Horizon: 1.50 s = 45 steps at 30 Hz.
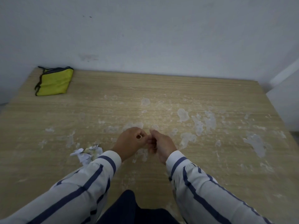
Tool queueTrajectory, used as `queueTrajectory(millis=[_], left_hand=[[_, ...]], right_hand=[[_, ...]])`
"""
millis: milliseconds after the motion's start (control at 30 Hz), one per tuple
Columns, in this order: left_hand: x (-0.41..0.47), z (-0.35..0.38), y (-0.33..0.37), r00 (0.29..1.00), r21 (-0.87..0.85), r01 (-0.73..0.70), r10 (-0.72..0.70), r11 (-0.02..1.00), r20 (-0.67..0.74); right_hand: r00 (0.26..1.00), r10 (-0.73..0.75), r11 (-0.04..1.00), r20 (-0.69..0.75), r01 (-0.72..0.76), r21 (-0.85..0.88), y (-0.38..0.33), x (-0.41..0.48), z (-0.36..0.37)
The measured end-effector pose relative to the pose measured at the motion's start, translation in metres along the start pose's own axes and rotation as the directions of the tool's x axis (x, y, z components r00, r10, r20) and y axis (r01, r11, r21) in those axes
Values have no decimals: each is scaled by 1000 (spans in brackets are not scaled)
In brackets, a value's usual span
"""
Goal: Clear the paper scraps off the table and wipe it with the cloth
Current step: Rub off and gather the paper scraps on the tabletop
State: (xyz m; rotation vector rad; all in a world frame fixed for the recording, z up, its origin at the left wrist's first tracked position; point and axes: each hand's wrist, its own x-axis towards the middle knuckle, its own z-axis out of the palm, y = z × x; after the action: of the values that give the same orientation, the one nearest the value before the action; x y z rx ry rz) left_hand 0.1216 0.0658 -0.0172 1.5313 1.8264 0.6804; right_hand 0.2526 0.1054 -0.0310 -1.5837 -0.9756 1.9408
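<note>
— So why are both hands bunched together mid-table?
— Left hand (pixel 131 141) is curled, right hand (pixel 159 143) pinched against it, probably passing something small; contents unclear. Paper scraps (pixel 86 153) sit heaped by the left sleeve, cloth (pixel 54 81) folded far left, awaiting the wiping.

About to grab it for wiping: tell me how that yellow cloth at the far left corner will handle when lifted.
The yellow cloth lies folded flat with soft, uneven edges, so it will probably go floppy and unfold when lifted. It looks thin, so likely light. Its fabric surface should grip easily, not slip.
</note>
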Motion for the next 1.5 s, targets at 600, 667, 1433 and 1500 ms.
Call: queueTrajectory(millis=[600, 667, 1433, 1500], left_hand=[[-54, -107, -106, 993, -152, 114, -119, 982, -21], [-58, -112, -114, 992, -126, 126, -121, 984, 46], [-61, -104, -125, 975, 164, 110, -139, 980, 175], [-60, -101, -126, 976, 197, 101, -136, 975, 170]], right_hand=[[990, 38, 994, 139, -24, -106, 22, -15, 147], [991, 54, 985, 119, -33, -172, 25, -18, 154], [979, -195, 484, 51, 141, -863, 31, -26, 158], [979, -194, 459, 61, 145, -877, 37, -27, 159]])
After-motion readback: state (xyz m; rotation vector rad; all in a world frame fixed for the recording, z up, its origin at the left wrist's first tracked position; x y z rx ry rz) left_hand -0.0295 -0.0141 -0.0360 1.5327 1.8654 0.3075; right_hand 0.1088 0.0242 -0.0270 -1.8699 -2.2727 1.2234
